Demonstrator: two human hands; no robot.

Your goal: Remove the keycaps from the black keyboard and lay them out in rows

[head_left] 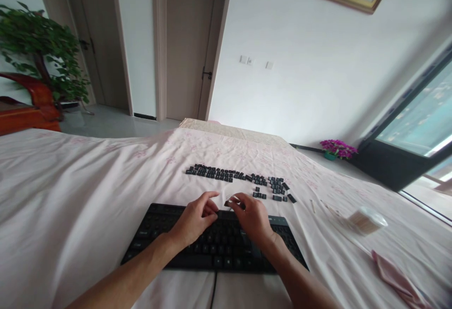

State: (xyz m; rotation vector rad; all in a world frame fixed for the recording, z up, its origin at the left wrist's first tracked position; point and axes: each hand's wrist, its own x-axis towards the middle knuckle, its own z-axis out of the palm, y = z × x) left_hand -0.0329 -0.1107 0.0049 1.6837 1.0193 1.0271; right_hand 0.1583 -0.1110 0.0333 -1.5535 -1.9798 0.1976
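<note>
A black keyboard point(197, 263) lies on the pale flowered sheet, its cable running toward me. Over its far edge, my left hand point(197, 217) has thumb and forefinger apart, with nothing visible between them. Close beside it, my right hand point(251, 215) pinches a small black keycap point(228, 203); a thin pale line by those fingertips is too small to make out. Beyond the keyboard, loose black keycaps point(212, 173) lie in rows, with another group of keycaps point(277, 186) to the right. Both forearms cover part of the keys.
On the right are a clear-wrapped tub of cotton swabs point(367, 220), a single swab point(313, 206) and a folded pink cloth point(397, 276). The sheet point(88, 182) is wrinkled. Farther off are a door point(187, 45), a green plant point(45, 50) and purple flowers point(338, 149).
</note>
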